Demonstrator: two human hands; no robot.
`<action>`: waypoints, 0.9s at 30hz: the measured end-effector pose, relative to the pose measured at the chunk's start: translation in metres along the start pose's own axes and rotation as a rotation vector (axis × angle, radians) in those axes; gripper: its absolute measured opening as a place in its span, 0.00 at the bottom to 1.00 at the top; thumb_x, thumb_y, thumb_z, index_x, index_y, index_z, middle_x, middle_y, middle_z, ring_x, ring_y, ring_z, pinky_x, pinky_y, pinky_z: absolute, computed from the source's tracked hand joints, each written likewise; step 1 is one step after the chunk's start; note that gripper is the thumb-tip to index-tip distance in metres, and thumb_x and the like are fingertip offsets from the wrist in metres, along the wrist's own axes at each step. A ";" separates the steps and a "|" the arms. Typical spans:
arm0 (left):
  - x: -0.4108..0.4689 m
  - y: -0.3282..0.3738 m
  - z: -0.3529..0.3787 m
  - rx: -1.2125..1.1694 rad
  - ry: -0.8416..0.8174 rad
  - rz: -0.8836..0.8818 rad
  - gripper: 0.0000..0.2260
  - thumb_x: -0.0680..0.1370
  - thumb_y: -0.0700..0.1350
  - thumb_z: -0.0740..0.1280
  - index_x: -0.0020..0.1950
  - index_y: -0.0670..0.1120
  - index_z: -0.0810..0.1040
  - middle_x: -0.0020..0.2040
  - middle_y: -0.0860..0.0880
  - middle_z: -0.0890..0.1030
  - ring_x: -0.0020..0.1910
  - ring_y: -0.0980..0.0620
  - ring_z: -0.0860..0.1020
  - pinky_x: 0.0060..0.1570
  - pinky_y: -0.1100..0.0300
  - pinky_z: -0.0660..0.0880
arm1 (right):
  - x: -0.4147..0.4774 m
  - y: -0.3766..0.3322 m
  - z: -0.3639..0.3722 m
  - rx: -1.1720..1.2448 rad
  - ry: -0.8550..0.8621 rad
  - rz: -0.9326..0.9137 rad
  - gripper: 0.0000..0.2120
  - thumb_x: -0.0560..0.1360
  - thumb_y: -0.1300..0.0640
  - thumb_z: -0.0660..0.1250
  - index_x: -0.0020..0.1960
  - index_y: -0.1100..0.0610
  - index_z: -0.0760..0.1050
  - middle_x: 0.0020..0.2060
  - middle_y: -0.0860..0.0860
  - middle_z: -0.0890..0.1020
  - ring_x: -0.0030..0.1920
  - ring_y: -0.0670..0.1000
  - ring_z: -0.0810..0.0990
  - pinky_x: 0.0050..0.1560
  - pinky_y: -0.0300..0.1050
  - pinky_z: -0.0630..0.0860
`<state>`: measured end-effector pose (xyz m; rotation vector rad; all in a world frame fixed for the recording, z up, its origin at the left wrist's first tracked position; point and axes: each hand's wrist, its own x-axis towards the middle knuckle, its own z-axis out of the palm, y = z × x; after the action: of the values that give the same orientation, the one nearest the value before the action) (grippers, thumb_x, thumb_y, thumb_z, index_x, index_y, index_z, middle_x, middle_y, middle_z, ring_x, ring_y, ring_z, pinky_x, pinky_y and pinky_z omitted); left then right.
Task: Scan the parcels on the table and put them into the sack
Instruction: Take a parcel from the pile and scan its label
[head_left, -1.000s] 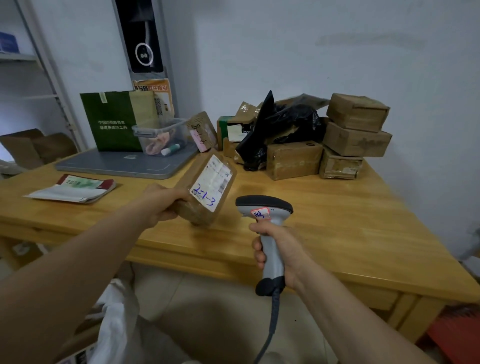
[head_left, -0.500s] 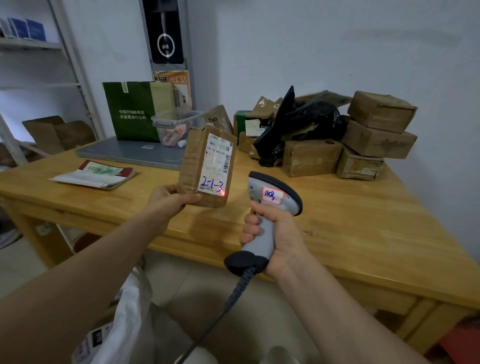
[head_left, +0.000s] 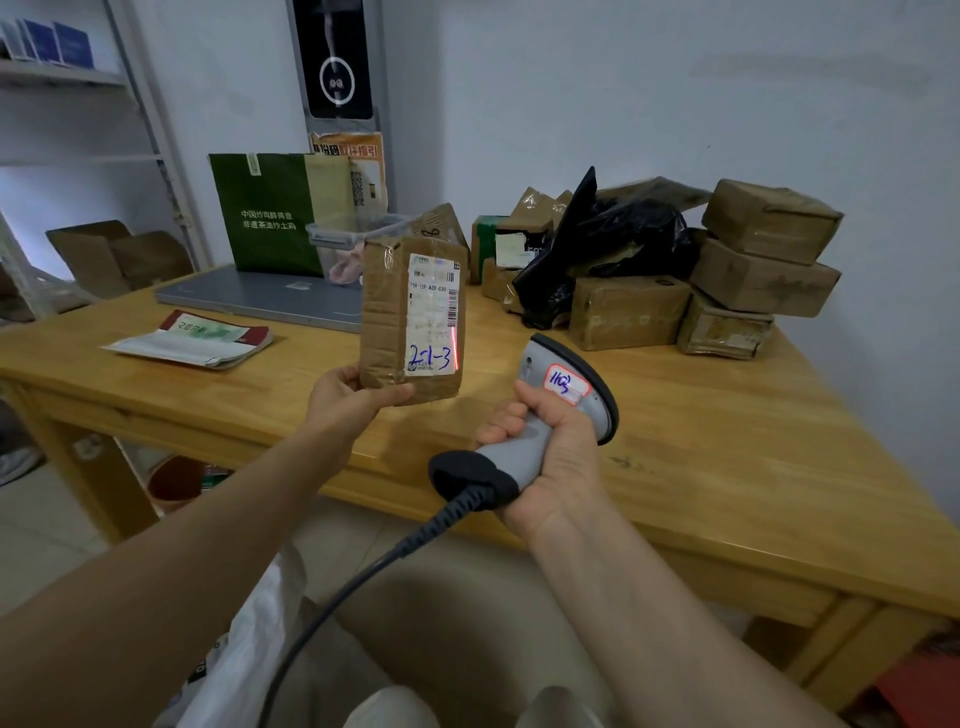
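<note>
Parcel (head_left: 413, 317), a taped brown box, is held upright above the near left part of the counter (head_left: 727, 467), its white label (head_left: 434, 312) turned toward the person. A red scan line (head_left: 453, 345) runs down the label's right edge, near the barcode. The step in hand looks like the scan itself, with this parcel not yet bagged.

The left hand (head_left: 345, 397) grips the parcel at its bottom end, thumb across the front lower edge and fingers curled behind. The right hand (head_left: 553, 457) is clamped round the grip of the scanner (head_left: 563, 382), all fingers wrapped tight, the head aimed left at the label. Its cable drops toward the person's lap.

Next, once the code reads, the left hand would need to carry the parcel down and left to the white sack (head_left: 244, 649), which hangs just below the counter's near edge; its mouth is out of clear view.

On the far right of the counter lies a pile of parcels (head_left: 675, 306) around a black bag (head_left: 608, 239), still to be done. On the far left are a laptop (head_left: 260, 296), a booklet (head_left: 192, 340) and a green bag (head_left: 275, 213).
</note>
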<state>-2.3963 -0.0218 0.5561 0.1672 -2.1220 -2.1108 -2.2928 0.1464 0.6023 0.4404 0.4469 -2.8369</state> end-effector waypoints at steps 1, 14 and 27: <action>0.000 -0.001 0.000 -0.001 0.001 0.001 0.19 0.69 0.35 0.75 0.59 0.40 0.77 0.53 0.45 0.83 0.54 0.49 0.81 0.63 0.52 0.74 | 0.000 0.000 0.000 0.008 0.001 0.000 0.11 0.73 0.64 0.66 0.33 0.57 0.69 0.23 0.49 0.71 0.18 0.46 0.68 0.21 0.32 0.67; 0.005 -0.002 0.001 -0.011 0.015 0.009 0.20 0.68 0.35 0.76 0.59 0.40 0.77 0.53 0.45 0.83 0.54 0.49 0.81 0.63 0.51 0.74 | -0.002 0.005 0.003 0.043 0.034 0.012 0.11 0.72 0.64 0.66 0.33 0.58 0.69 0.23 0.49 0.71 0.20 0.45 0.68 0.22 0.33 0.68; 0.008 -0.002 -0.007 -0.004 0.026 -0.011 0.19 0.68 0.36 0.76 0.56 0.41 0.78 0.52 0.45 0.84 0.54 0.48 0.81 0.62 0.50 0.75 | 0.000 0.009 0.004 0.036 0.022 0.010 0.12 0.72 0.64 0.66 0.32 0.58 0.69 0.22 0.49 0.71 0.21 0.45 0.67 0.23 0.33 0.68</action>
<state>-2.4028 -0.0298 0.5544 0.2052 -2.1073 -2.1070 -2.2908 0.1364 0.6035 0.4796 0.3967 -2.8375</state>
